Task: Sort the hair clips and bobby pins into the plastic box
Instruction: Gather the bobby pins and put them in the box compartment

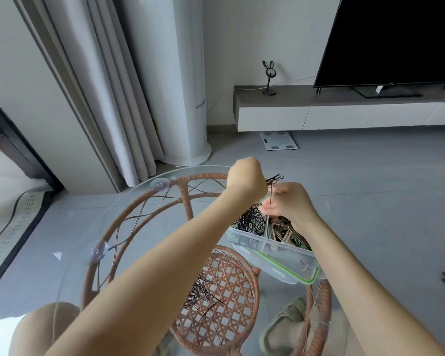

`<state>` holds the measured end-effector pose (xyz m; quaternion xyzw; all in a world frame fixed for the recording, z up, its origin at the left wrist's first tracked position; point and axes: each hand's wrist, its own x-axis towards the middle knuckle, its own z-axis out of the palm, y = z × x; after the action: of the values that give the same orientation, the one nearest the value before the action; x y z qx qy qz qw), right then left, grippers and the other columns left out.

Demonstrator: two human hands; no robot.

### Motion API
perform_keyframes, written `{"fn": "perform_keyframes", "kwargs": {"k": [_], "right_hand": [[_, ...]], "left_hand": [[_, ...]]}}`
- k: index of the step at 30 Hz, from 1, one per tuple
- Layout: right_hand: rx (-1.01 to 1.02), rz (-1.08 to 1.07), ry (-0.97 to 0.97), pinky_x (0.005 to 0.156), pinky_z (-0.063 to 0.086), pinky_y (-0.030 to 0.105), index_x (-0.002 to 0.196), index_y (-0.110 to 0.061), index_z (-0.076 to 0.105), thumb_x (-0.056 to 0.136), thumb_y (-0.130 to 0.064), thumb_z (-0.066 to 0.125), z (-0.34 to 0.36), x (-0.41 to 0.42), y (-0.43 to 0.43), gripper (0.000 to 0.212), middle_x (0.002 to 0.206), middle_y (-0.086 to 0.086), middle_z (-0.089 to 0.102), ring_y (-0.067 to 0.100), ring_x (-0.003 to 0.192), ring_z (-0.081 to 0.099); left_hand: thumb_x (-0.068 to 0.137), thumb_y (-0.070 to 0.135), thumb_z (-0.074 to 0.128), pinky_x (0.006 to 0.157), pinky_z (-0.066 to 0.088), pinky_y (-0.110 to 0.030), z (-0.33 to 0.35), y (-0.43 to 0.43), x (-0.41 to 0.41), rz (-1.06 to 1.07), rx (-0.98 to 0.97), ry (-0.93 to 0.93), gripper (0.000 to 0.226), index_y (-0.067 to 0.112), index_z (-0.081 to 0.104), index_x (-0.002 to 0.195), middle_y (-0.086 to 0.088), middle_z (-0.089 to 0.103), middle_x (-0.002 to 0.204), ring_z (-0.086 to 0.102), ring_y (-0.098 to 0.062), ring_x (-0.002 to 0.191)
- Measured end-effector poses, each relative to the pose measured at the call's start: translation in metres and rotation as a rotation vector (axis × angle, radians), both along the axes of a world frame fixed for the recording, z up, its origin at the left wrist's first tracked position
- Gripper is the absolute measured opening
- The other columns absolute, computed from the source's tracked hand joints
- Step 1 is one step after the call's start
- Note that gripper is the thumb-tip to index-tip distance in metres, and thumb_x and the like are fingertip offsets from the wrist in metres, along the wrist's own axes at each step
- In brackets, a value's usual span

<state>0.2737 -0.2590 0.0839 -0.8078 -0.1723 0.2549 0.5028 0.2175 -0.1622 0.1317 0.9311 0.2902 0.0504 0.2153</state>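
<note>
A clear plastic box (252, 244) with a divider stands on the round glass table (139, 191). Its left compartment holds black bobby pins (249, 223); its right one holds brownish hair clips (283, 232). My left hand (246, 179) is raised above the box as a fist and grips a bunch of black bobby pins (275, 179) that stick out to the right. My right hand (290, 201) hovers over the box and pinches a single bobby pin (271, 196) hanging from that bunch. A loose pile of bobby pins (201, 294) lies on the glass nearer to me.
The box's green-edged lid (288, 268) lies under its near side. A wicker frame (180, 191) and woven lower shelf (229, 291) show through the glass. A slipper (280, 327) sits on the floor. Curtains, a white column, a scale and a TV stand lie beyond.
</note>
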Motion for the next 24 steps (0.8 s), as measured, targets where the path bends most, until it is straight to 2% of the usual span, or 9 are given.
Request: {"fn": "perform_keyframes", "kwargs": {"k": [3, 7, 9, 11, 14, 16, 18, 21, 24], "right_hand": [[0.121, -0.056, 0.079, 0.075, 0.058, 0.045, 0.090, 0.011, 0.060, 0.083, 0.012, 0.046, 0.005, 0.002, -0.003, 0.016, 0.067, 0.017, 0.066, 0.032, 0.068, 0.069], [0.076, -0.047, 0.060, 0.074, 0.059, 0.042, 0.106, 0.003, 0.058, 0.086, 0.014, 0.037, 0.007, 0.003, 0.002, 0.031, 0.076, 0.018, 0.065, 0.032, 0.068, 0.069], [0.040, -0.023, 0.066, 0.076, 0.057, 0.043, 0.109, 0.003, 0.056, 0.086, 0.014, 0.034, 0.007, 0.001, 0.004, 0.034, 0.080, 0.020, 0.064, 0.035, 0.072, 0.069], [0.019, -0.006, 0.073, 0.078, 0.057, 0.044, 0.109, 0.006, 0.055, 0.087, 0.014, 0.035, 0.008, -0.002, 0.005, 0.031, 0.083, 0.022, 0.063, 0.036, 0.072, 0.067], [0.056, -0.028, 0.171, 0.078, 0.055, 0.044, 0.110, 0.011, 0.055, 0.086, 0.009, 0.039, 0.011, -0.004, 0.005, 0.029, 0.103, 0.031, 0.062, 0.033, 0.067, 0.060], [0.076, -0.023, 0.283, 0.077, 0.051, 0.044, 0.114, 0.011, 0.054, 0.088, 0.005, 0.037, 0.013, -0.003, 0.006, 0.031, 0.107, 0.033, 0.058, 0.035, 0.073, 0.056], [0.071, 0.019, 0.321, 0.071, 0.053, 0.044, 0.110, 0.010, 0.054, 0.091, 0.002, 0.034, 0.017, -0.009, 0.006, 0.029, 0.102, 0.032, 0.055, 0.039, 0.078, 0.058], [-0.067, 0.102, -0.024, 0.051, 0.055, 0.033, 0.101, -0.005, 0.059, 0.092, 0.002, 0.039, 0.019, -0.020, -0.002, 0.024, 0.092, 0.020, 0.065, 0.030, 0.063, 0.066], [-0.153, 0.112, -0.514, 0.045, 0.052, 0.032, 0.085, -0.002, 0.064, 0.086, -0.003, 0.048, 0.019, -0.034, -0.013, 0.016, 0.075, 0.007, 0.069, 0.008, 0.045, 0.062]], "left_hand": [[0.076, 0.010, 0.063, 0.039, 0.033, -0.018, -0.002, 0.009, 0.001, 0.014, -0.090, 0.036, 0.032, 0.010, 0.043, 0.051, 0.000, 0.059, 0.058, 0.057, -0.017, 0.061], [0.078, 0.022, 0.067, 0.043, 0.039, -0.017, -0.024, 0.013, -0.013, 0.063, -0.125, 0.263, 0.034, 0.012, 0.045, 0.054, 0.006, 0.059, 0.054, 0.049, -0.006, 0.046], [0.079, 0.022, 0.067, 0.051, 0.045, -0.019, -0.030, 0.012, -0.015, 0.047, -0.107, 0.294, 0.035, 0.011, 0.045, 0.053, 0.005, 0.059, 0.054, 0.055, -0.010, 0.054], [0.082, 0.029, 0.065, 0.065, 0.047, -0.022, -0.024, 0.008, -0.011, -0.038, -0.064, 0.394, 0.034, 0.007, 0.052, 0.061, 0.004, 0.067, 0.071, 0.059, -0.013, 0.070], [0.089, 0.039, 0.054, 0.092, 0.045, -0.028, -0.010, -0.002, -0.007, -0.197, -0.009, 0.580, 0.044, 0.002, 0.057, 0.112, 0.006, 0.060, 0.079, 0.060, -0.017, 0.103], [0.092, 0.027, 0.052, 0.091, 0.046, -0.028, -0.008, 0.003, -0.007, -0.225, -0.075, 0.550, 0.044, -0.002, 0.049, 0.124, 0.001, 0.064, 0.084, 0.062, -0.018, 0.103], [0.091, 0.010, 0.053, 0.076, 0.054, -0.028, -0.002, 0.012, -0.013, -0.177, -0.279, 0.416, 0.032, -0.004, 0.053, 0.119, -0.010, 0.068, 0.107, 0.067, -0.023, 0.100], [0.090, 0.007, 0.051, 0.068, 0.058, -0.029, 0.012, 0.026, -0.033, -0.065, -0.467, 0.122, 0.023, -0.001, 0.062, 0.109, -0.017, 0.070, 0.104, 0.071, -0.025, 0.080], [0.090, 0.013, 0.050, 0.078, 0.057, -0.028, 0.012, 0.040, -0.075, -0.085, -0.294, -0.096, 0.024, 0.004, 0.068, 0.102, -0.013, 0.072, 0.102, 0.069, -0.018, 0.078]]}}
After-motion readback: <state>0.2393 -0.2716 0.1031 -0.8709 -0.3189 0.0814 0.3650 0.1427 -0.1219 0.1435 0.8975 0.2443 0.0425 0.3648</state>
